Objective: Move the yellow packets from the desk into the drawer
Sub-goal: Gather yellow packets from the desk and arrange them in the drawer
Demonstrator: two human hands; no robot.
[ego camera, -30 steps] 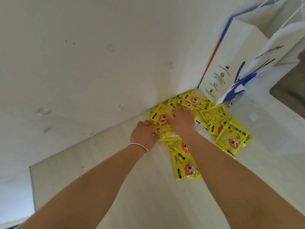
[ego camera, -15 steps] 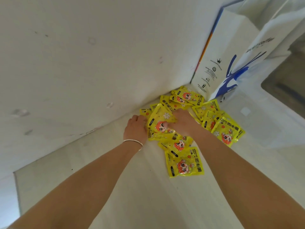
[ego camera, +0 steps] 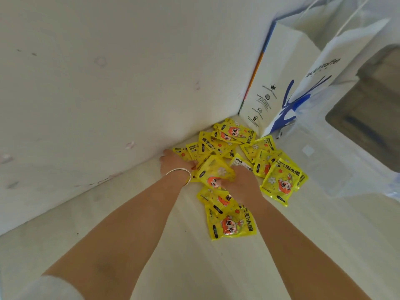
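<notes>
A heap of yellow packets (ego camera: 236, 161) lies on the pale table (ego camera: 164, 256), pushed up toward the corner where the white wall (ego camera: 108, 83) meets a white paper bag (ego camera: 279, 83) with blue print. They overlap each other loosely; each shows an orange-haired cartoon face, and a few read "HAND WARMER".

The person's left hand (ego camera: 173, 162), a silver bangle (ego camera: 180, 173) at its wrist, rests at the left edge of the heap close to the wall, fingers curled down onto the packets there. Whether it really has hold of one I cannot tell.

The right hand (ego camera: 240, 182) is in the middle of the heap, its fingers bent around the lower edge of one lifted packet (ego camera: 214, 172), which tilts up above the others. Two more packets (ego camera: 227, 219) lie nearer the person, just under the right forearm, and another cluster (ego camera: 279, 180) sits to the right of that hand.

To the right of the heap stands a clear plastic container (ego camera: 320, 161), beside the paper bag.
</notes>
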